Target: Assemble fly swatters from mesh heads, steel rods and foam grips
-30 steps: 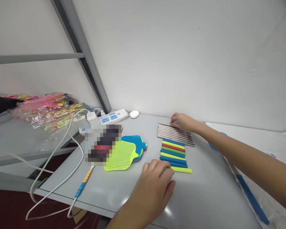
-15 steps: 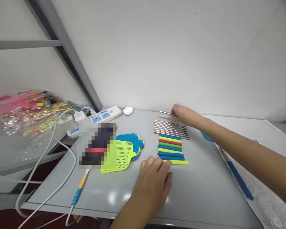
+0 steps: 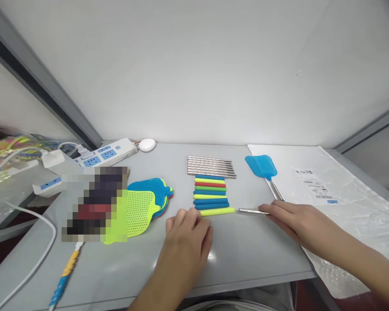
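Observation:
My left hand (image 3: 188, 235) rests on the grey table (image 3: 253, 255), its fingers curled on the left end of a yellow handle (image 3: 218, 211), the nearest one in a row of coloured handles (image 3: 210, 194). My right hand (image 3: 293, 218) pinches a thin metal rod (image 3: 249, 211) that lies in line with the yellow handle's right end. A row of several more metal rods (image 3: 211, 166) lies behind the handles. A finished blue fly swatter (image 3: 262, 168) lies to the right.
A stack of swatter heads (image 3: 142, 205), lime green on top, sits left of the handles. A white power strip (image 3: 103, 153), cables and a white oval object (image 3: 147, 145) are at the back left. A plastic bag (image 3: 330, 190) with a label covers the right.
My right hand lifted one metal rod from the far row and brought it near, next to the yellow handle. The view swung right, so the blue swatter now shows. My left hand stayed at the handle.

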Demonstrator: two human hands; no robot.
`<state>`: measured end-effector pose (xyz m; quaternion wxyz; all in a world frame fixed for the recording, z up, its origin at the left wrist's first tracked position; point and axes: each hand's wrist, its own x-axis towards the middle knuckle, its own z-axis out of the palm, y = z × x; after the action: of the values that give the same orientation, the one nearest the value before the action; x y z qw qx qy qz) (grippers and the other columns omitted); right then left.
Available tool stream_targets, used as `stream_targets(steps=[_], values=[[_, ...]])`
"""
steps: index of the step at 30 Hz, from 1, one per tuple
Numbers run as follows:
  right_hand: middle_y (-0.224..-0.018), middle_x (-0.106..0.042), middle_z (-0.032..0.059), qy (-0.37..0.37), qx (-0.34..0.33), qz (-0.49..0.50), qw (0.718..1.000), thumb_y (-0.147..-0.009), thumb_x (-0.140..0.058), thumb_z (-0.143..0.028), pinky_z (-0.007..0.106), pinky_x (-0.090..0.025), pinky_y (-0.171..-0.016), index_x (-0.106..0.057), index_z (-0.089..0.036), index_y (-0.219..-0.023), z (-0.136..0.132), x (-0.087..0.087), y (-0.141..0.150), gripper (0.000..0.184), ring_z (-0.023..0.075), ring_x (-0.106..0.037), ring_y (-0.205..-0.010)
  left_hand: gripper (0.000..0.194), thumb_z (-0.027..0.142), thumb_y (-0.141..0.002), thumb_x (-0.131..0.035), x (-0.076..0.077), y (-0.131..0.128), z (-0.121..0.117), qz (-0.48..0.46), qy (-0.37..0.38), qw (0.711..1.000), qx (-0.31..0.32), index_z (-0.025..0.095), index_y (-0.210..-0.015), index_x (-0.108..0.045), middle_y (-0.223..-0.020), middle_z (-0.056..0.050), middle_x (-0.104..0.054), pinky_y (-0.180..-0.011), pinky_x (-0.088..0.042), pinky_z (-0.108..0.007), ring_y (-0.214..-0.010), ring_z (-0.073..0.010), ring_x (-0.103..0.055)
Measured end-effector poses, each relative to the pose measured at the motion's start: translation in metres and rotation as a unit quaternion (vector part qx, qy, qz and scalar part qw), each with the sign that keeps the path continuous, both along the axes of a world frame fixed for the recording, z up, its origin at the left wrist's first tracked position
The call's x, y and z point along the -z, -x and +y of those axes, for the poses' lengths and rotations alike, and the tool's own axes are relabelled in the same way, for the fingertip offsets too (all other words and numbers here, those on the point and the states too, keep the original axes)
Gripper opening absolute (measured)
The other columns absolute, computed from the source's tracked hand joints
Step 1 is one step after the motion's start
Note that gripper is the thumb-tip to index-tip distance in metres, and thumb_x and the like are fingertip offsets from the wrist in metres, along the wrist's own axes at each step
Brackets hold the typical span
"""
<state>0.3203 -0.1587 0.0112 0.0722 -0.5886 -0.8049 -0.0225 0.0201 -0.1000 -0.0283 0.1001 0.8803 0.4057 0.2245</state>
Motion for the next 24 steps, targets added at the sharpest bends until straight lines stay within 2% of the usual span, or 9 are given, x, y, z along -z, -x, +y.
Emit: stream_targets(steps=[3, 6, 9, 14, 17, 20, 24], values=[[-0.088, -0.067, 0.0032, 0.032, -0.042, -0.025, 0.998, -0.1, -0.038, -0.025, 0.03, -0.045, -0.055, -0.057, -0.028, -0.124, -0.003, 0.003, -0.007, 0.031, 0.0181, -0.063, -0.063, 0.023, 0.022, -0.095, -0.044, 0.001, -0.003, -0.001, 0.004, -0.024, 1.0, -0.001, 0.019, -0.078, -0.059, -0.093, -0.007, -0.058, -0.07, -0.03, -0.038, -0.085, -0.0227, -0.046], [-0.089, -0.067, 0.0041, 0.019, -0.05, -0.035, 0.998, -0.099, -0.037, -0.023, 0.031, -0.046, -0.055, -0.056, -0.026, -0.124, -0.004, 0.004, -0.006, 0.031, 0.0189, -0.064, -0.065, 0.015, 0.025, -0.094, -0.047, 0.0, -0.006, -0.003, 0.029, -0.031, 0.999, -0.009, 0.02, -0.094, -0.062, -0.11, -0.009, -0.058, -0.074, -0.032, -0.039, -0.095, -0.0253, -0.046], [-0.093, -0.068, 0.0048, 0.011, -0.048, -0.008, 0.999, -0.098, -0.04, -0.023, 0.031, -0.049, -0.058, -0.057, -0.027, -0.122, -0.014, 0.007, 0.003, 0.03, 0.0201, -0.067, -0.071, 0.021, 0.025, -0.094, -0.049, -0.002, -0.008, -0.006, 0.048, -0.039, 0.998, -0.019, 0.022, -0.11, -0.062, -0.118, -0.01, -0.056, -0.078, -0.034, -0.041, -0.101, -0.0275, -0.045], [-0.092, -0.066, 0.0031, 0.023, -0.025, 0.071, 0.997, -0.101, -0.038, -0.026, 0.029, -0.05, -0.061, -0.054, -0.027, -0.124, -0.035, 0.017, 0.023, 0.028, 0.0182, -0.066, -0.076, 0.02, 0.024, -0.096, -0.048, -0.006, -0.006, -0.009, 0.026, -0.052, 0.998, 0.001, 0.021, -0.085, -0.065, -0.115, -0.008, -0.058, -0.086, -0.035, -0.044, -0.103, -0.0258, -0.046], [-0.087, -0.065, 0.0023, 0.013, -0.013, 0.06, 0.998, -0.101, -0.039, -0.024, 0.029, -0.047, -0.058, -0.056, -0.025, -0.119, -0.04, 0.024, 0.028, 0.025, 0.0179, -0.065, -0.074, 0.016, 0.026, -0.095, -0.052, -0.007, -0.006, -0.009, 0.019, -0.055, 0.998, 0.011, 0.022, -0.102, -0.066, -0.121, -0.009, -0.057, -0.091, -0.035, -0.045, -0.108, -0.0268, -0.047], [-0.084, -0.064, 0.0027, -0.009, -0.011, 0.042, 0.999, -0.1, -0.041, -0.023, 0.028, -0.045, -0.057, -0.059, -0.023, -0.114, -0.037, 0.031, 0.03, 0.023, 0.0178, -0.064, -0.072, 0.027, 0.027, -0.093, -0.055, -0.006, -0.007, -0.008, 0.035, -0.051, 0.998, 0.016, 0.024, -0.119, -0.063, -0.128, -0.01, -0.056, -0.096, -0.036, -0.048, -0.113, -0.0286, -0.046], [-0.084, -0.062, 0.0038, -0.034, -0.007, 0.041, 0.999, -0.1, -0.041, -0.023, 0.029, -0.043, -0.059, -0.061, -0.021, -0.107, -0.03, 0.04, 0.032, 0.021, 0.0179, -0.062, -0.072, 0.02, 0.025, -0.093, -0.057, -0.005, -0.007, -0.008, 0.04, -0.049, 0.998, 0.024, 0.028, -0.108, -0.07, -0.135, -0.008, -0.053, -0.1, -0.036, -0.051, -0.116, -0.0298, -0.044]])
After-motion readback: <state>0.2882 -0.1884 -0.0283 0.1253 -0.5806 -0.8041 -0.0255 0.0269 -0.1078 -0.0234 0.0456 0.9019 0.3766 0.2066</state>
